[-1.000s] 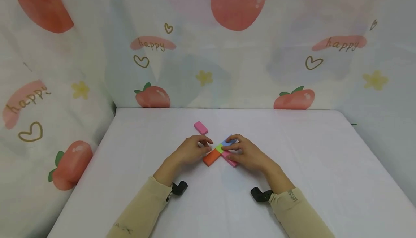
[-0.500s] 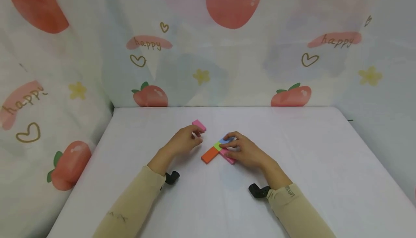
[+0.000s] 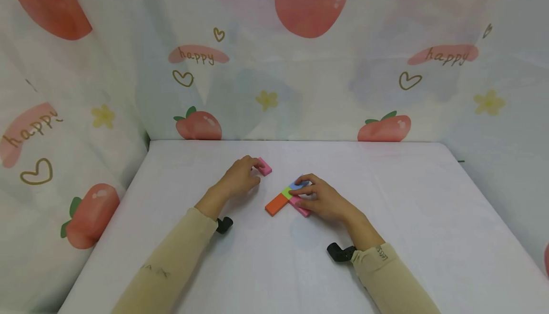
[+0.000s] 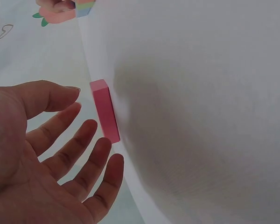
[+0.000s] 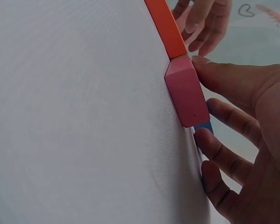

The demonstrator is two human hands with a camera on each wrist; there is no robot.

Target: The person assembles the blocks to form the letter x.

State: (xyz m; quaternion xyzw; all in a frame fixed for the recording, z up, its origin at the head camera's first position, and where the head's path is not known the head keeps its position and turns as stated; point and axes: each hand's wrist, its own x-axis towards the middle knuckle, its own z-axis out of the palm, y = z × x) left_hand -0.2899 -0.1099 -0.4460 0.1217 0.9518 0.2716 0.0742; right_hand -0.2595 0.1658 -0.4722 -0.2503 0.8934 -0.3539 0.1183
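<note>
My left hand is at a loose pink block behind the other blocks, fingertips over its left end. In the left wrist view, thumb and fingers stand apart beside that pink block, not closed round it. An orange block, a small green block and a blue block form a diagonal row. Another pink block branches toward the front right. Across this group rests my right hand, fingers spread; its thumb touches the joined pink block, and its fingers partly hide the blue one.
A white-covered table carries the blocks. Patterned cloth hangs along its back and sides. Black wrist cameras stick out by both sleeve cuffs.
My left hand has moved away from the orange block, back and to the left, to the loose pink block. The right hand has stayed on the joined blocks.
</note>
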